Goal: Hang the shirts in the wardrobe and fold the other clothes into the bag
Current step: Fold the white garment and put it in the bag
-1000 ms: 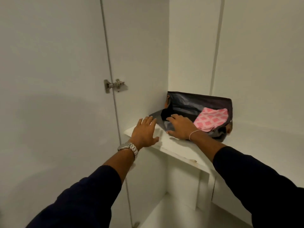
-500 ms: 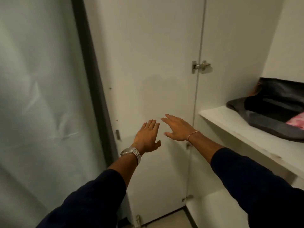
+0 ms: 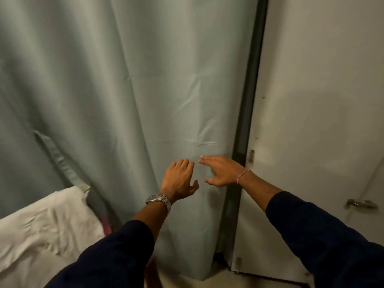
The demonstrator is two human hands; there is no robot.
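Both your grips hold nothing: your left hand (image 3: 179,179) and your right hand (image 3: 223,171) are spread, fingers relaxed, in front of the grey-green curtain (image 3: 124,100). No shirt and no bag is in view, so I cannot judge the progress. The wardrobe door (image 3: 322,100) stands at right, a white bed (image 3: 41,229) at lower left.

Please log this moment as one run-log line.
left hand: open, empty | right hand: open, empty | facing: curtain | bag: out of view
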